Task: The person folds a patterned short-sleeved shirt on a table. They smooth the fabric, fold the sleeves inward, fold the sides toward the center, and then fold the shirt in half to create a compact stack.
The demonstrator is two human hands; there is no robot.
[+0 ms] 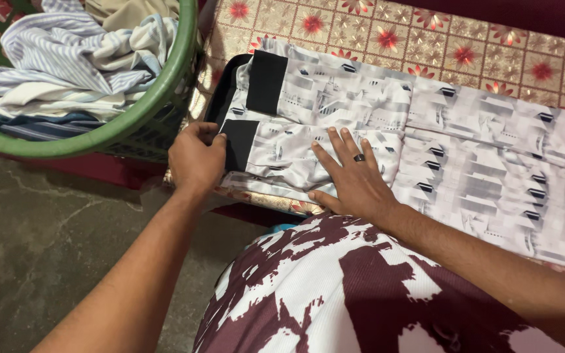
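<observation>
Laundry fills the green basket (140, 112) up and to the left of the left hand (196, 159): striped and plain garments (67, 55) lie piled inside, well apart from the fingers. Below that hand is bare concrete floor (47, 229).

The step in hand appears to be folding: a grey printed garment with black cuffs (335, 111) lies flat on the red-and-gold floral cloth (426, 46), its sleeves or legs laid side by side and one end already doubled toward the left hand.

Left hand: fingers curled together, pinching the left edge of the garment just beside the lower black cuff (239, 144). The grip is closed on the fabric edge; the thumb lies on top, and the fingertips are hidden under the fold.

Right hand (354, 180): open and flat, fingers spread apart, palm pressed down on the lower panel of the garment, to the right of the lower cuff. It holds nothing; it pins the cloth. A dark ring sits on one finger.

To the right of the right hand, the rest of the garment extends unfolded across the floral cloth toward the frame edge.

Judgement: the next move calls for the right hand to keep the panel pinned while the left edge is aligned square with the layer beneath, so the cuffs stack evenly. The smooth-looking fabric may slip if pressure is released early.
</observation>
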